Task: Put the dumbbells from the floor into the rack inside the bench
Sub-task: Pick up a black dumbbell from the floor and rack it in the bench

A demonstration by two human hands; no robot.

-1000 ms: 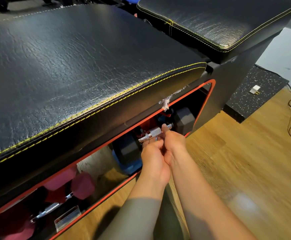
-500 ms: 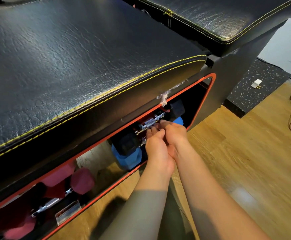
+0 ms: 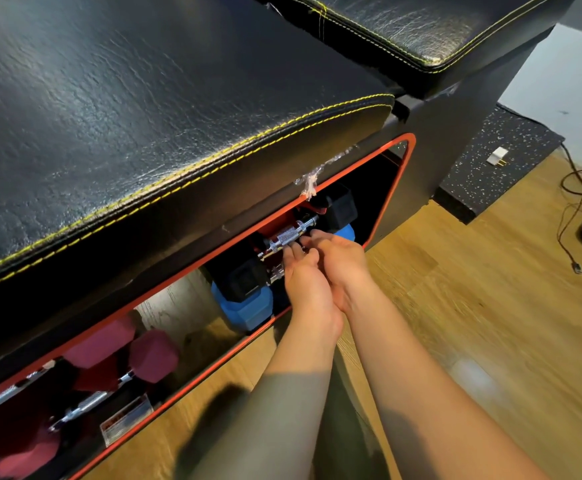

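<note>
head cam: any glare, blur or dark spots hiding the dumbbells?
Head view: glare streaks the bench pad; the wooden floor is motion-smeared at right; deep shadow inside the rack opening swallows the black dumbbell heads, though its chrome handle glints sharp; wide-angle bowing bends the bench edges; both hands cast a shadow on the floor.

The bench [image 3: 144, 109] is padded in glossy black leather-like cover, creased and cracked, with yellow stitching along its seams and a smooth red trim around the opening below. Inside that opening a black dumbbell [image 3: 339, 206] has matt, rubbery-looking heads and a shiny metal handle with a rough knurled grip, over a smooth blue dumbbell [image 3: 244, 311]. Beside the bench the floor [image 3: 490, 306] is wood-look plank with a slight sheen, and a speckled black mat [image 3: 490, 161] looks grainy and matt.
</note>
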